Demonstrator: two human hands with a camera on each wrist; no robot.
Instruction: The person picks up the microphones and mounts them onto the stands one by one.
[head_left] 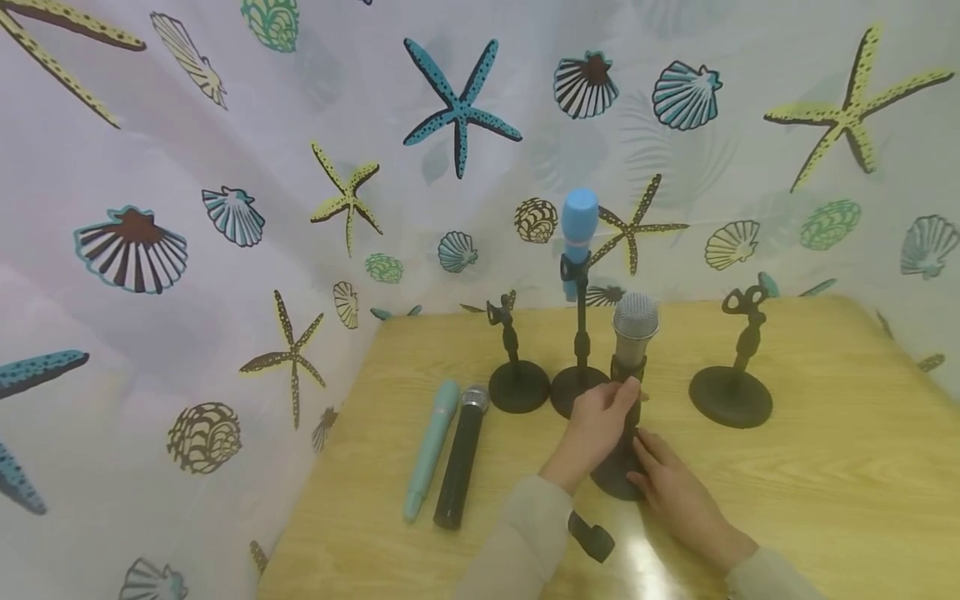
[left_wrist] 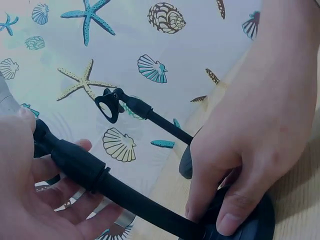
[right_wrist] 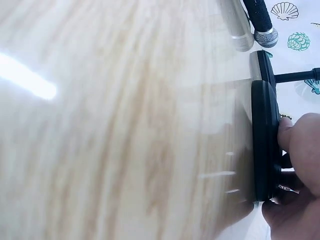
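Note:
A silver microphone (head_left: 636, 321) stands head up in the clip of a black microphone stand (head_left: 615, 477). My left hand (head_left: 596, 425) holds this stand at the joint just below the clip; in the left wrist view its fingers pass behind the joint (left_wrist: 80, 162). Lower down, my right hand (head_left: 686, 500) grips the round base, thumb on top near the pole (left_wrist: 150, 210). From the right wrist view the base (right_wrist: 266, 142) appears edge-on, close over the wood tabletop. Part of the microphone's body is hidden behind the left hand and stand.
Left of the hands lie a mint-green microphone (head_left: 431, 450) and a black microphone (head_left: 461, 462). Behind, a stand (head_left: 581, 333) carries a blue microphone (head_left: 580, 221). Bare-clip stands are at left (head_left: 517, 383) and right (head_left: 731, 396). A small black piece (head_left: 592, 537) lies near the left sleeve.

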